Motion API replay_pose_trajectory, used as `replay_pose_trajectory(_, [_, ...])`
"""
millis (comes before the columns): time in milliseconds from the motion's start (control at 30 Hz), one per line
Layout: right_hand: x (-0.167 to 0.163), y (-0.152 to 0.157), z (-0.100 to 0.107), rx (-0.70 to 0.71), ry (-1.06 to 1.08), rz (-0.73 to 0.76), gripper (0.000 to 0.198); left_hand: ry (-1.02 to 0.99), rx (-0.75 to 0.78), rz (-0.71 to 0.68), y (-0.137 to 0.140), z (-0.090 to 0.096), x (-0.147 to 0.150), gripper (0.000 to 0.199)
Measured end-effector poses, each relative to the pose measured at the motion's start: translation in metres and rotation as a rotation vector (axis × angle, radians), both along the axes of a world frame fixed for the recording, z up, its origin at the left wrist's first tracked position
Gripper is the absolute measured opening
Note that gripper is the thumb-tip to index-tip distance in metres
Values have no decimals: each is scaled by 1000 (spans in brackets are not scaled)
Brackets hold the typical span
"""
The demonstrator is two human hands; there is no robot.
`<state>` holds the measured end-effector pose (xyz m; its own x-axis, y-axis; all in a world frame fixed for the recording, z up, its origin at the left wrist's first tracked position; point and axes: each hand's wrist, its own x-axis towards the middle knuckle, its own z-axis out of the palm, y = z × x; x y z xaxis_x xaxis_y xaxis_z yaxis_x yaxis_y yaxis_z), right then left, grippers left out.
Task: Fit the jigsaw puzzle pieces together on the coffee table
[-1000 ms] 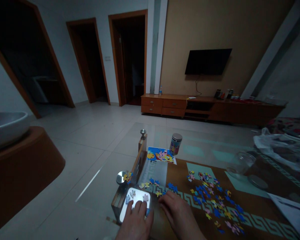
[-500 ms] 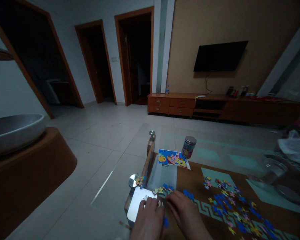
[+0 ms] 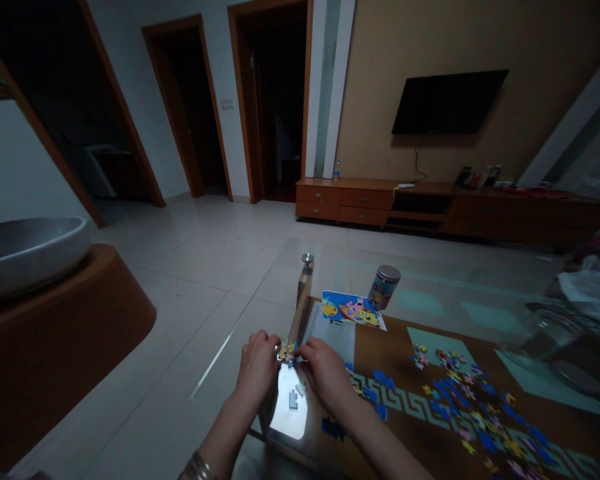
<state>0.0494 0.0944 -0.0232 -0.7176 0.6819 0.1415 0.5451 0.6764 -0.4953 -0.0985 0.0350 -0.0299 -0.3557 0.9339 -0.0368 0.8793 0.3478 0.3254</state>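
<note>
Evidently, you have both hands at a small cluster of puzzle pieces (image 3: 287,352), just past the far end of a white board (image 3: 289,425) on the near left corner of the tabletop (image 3: 383,341). Your left hand (image 3: 260,358) is curled, with thumb and fingers drawn together at the cluster's left edge; your right hand (image 3: 324,372) is bent in at its right edge. The contact is too small and dim for you to tell from here whether either one truly pinches the pieces or only presses against them.

Expect the pieces to be very light and thin, probably card: stiff when flat, but likely to bend or fray at the tabs. A joined cluster should be weak at its seams, so you would do best to take it by opposite outer edges, low down, keeping it level. The board looks smooth and glossy, so the grey pieces (image 3: 293,399) lying on it may slide under a light touch; a fingertip on the face should steady one.

As for print, the picture card (image 3: 353,310) shows yellow and pink cartoon figures on blue, and the tin (image 3: 385,290) beside it carries a coloured wrap. You can read no lettering on either, nor any brand on the television (image 3: 449,102).
</note>
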Motion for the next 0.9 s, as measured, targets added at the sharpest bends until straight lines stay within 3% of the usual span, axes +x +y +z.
replay_pose_trajectory(300, [-9, -5, -18, 103, -26, -5, 24, -12, 35, -14, 3, -3, 0, 16])
replay_pose_trajectory(667, [20, -4, -24, 118, 3, -35, 17, -6, 55, -11, 4, -10, -2, 14])
replay_pose_trajectory(900, [42, -3, -26, 96, 70, 33, 16, 28, 22, -71, 2, -14, -6, 13])
